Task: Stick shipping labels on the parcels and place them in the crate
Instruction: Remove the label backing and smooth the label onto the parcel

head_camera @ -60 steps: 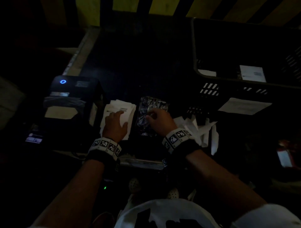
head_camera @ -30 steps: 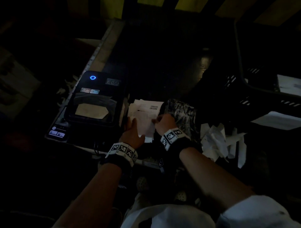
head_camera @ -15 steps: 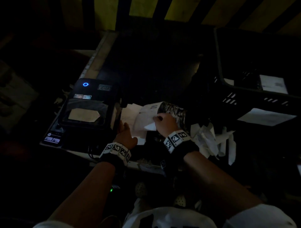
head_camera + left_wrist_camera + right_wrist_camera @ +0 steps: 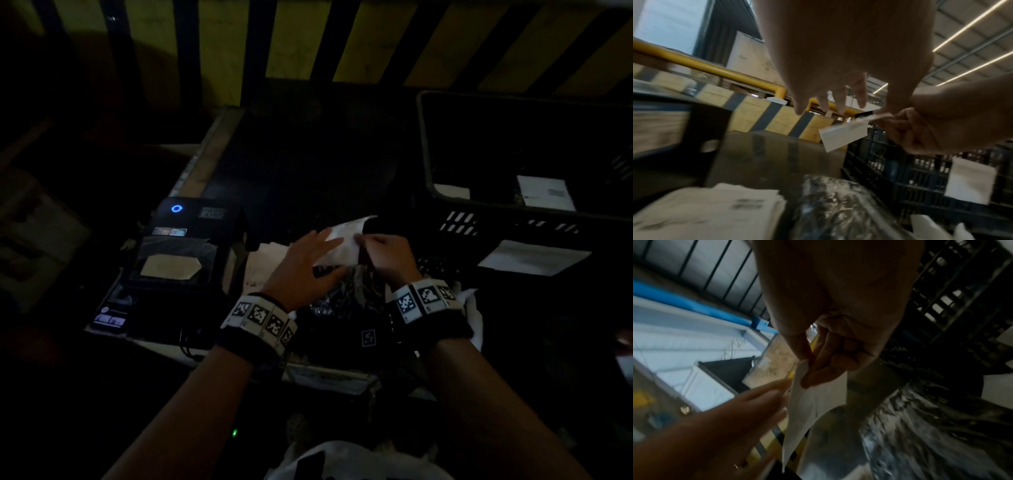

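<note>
My right hand pinches a white shipping label by its edge between thumb and forefinger and holds it up off the table; the label hangs below the pinch in the right wrist view. My left hand reaches in with straight, spread fingers, their tips at the label's left edge. Under both hands lies a black shiny plastic parcel, also visible as the crinkled parcel. The black crate stands at the right with labelled parcels inside.
A black label printer with a blue light sits at the left. A stack of white labels lies between the printer and the parcel. Peeled backing scraps pile up by my right wrist. A white sheet hangs on the crate front.
My right hand has lifted the label from the stack and carried it right, over the parcel. My left hand has left the stack and followed up to the label's edge.
</note>
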Action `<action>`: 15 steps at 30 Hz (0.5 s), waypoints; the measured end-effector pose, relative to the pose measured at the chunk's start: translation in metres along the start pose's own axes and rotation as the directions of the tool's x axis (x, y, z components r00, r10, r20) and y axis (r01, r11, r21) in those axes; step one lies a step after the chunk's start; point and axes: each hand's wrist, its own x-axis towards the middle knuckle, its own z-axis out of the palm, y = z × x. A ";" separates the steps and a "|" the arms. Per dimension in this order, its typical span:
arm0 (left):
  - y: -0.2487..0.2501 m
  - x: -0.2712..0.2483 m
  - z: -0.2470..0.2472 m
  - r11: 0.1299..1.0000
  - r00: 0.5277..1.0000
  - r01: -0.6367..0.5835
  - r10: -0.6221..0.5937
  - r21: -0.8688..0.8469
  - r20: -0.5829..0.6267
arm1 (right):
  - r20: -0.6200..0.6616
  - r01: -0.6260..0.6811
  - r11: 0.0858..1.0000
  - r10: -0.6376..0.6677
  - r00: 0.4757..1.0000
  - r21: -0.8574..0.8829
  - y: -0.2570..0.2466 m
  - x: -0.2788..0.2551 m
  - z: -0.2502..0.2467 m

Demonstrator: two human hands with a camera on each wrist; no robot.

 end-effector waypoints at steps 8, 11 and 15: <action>0.034 0.013 0.002 0.966 1.000 0.004 -0.001 -0.258 0.012 | 0.022 0.073 0.997 -0.074 0.997 0.026 0.000 0.003 -0.035; 0.040 0.020 0.005 0.954 0.999 0.003 0.010 -0.299 0.042 | -0.010 0.069 0.992 -0.069 0.998 0.110 -0.002 -0.002 -0.040; 0.043 0.030 0.008 0.962 0.999 -0.029 0.033 -0.270 0.009 | 0.023 0.065 0.967 -0.073 0.997 0.247 -0.001 -0.002 -0.045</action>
